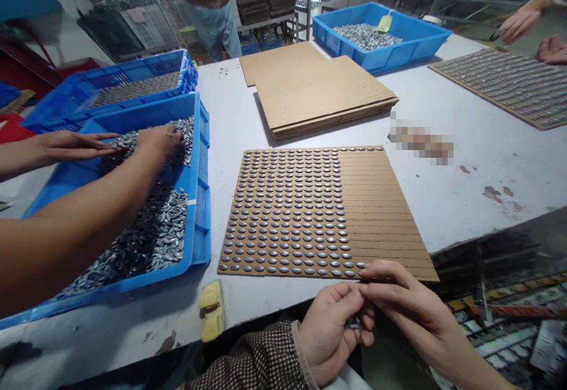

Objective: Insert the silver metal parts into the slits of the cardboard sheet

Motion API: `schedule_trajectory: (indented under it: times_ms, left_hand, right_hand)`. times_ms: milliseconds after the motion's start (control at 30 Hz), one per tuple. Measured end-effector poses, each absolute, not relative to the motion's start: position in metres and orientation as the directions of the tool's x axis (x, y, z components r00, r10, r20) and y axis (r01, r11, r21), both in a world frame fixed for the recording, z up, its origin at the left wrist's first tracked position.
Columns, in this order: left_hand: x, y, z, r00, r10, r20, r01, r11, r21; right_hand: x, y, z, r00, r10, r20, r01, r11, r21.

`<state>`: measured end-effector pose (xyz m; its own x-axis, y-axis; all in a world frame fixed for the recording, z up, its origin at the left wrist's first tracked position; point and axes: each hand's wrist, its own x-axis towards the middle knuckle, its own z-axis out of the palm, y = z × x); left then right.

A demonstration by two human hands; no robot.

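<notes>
A ridged cardboard sheet [381, 213] lies before me, its left and middle part covered with rows of small oval metal pieces [292, 213]. Just off its near edge, my left hand [332, 331] is closed in a loose fist, with grey metal pieces [353, 322] showing between the fingers. My right hand [411, 313] reaches in from the right, its fingertips pinched together at the end of the nearest row, touching an oval piece there. Other right fingers meet my left fingertips, and what lies between them is hidden.
Another person's hands [155, 142] are in a blue bin [201, 201] of metal pieces at left. A cardboard stack [328, 94] and a second blue bin [394, 56] stand behind. A co-worker's hand [522, 23] is over a filled sheet [509, 85]. A yellow object [212, 310] lies near the table edge.
</notes>
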<state>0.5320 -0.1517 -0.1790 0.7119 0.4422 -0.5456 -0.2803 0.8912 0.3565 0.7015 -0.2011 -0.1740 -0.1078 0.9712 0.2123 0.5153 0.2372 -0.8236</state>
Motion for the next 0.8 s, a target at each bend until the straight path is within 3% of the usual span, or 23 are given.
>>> schedule_trajectory:
  times_ms: [133,300,467,633,733,800]
  left_hand:
    - [0.531,-0.151,-0.177,0.714,0.393,-0.579,-0.282,0.919,0.277]
    - [0.534,-0.152,-0.175,0.620,0.533,-0.576,-0.358,0.846,0.396]
    - [0.536,-0.153,-0.176,0.576,0.592,-0.564,-0.339,0.801,0.494]
    - [0.536,-0.155,-0.175,0.573,0.560,-0.598,-0.297,0.822,0.486]
    - [0.535,-0.154,-0.173,0.574,0.536,-0.620,-0.288,0.840,0.460]
    - [0.533,-0.154,-0.173,0.579,0.505,-0.640,-0.282,0.861,0.424]
  right_hand:
    - [0.698,-0.207,-0.177,-0.081,0.974,0.210,0.470,0.223,-0.854]
    - [0.689,-0.214,-0.179,0.106,0.972,0.212,0.493,0.134,-0.860]
    - [0.683,-0.215,-0.179,0.109,0.981,0.161,0.485,0.089,-0.870]
    - [0.688,-0.211,-0.176,0.100,0.978,0.182,0.495,0.110,-0.862]
    - [0.702,-0.202,-0.180,0.047,0.965,0.258,0.582,0.184,-0.792]
    - [0.714,-0.191,-0.187,-0.003,0.940,0.340,0.699,0.245,-0.672]
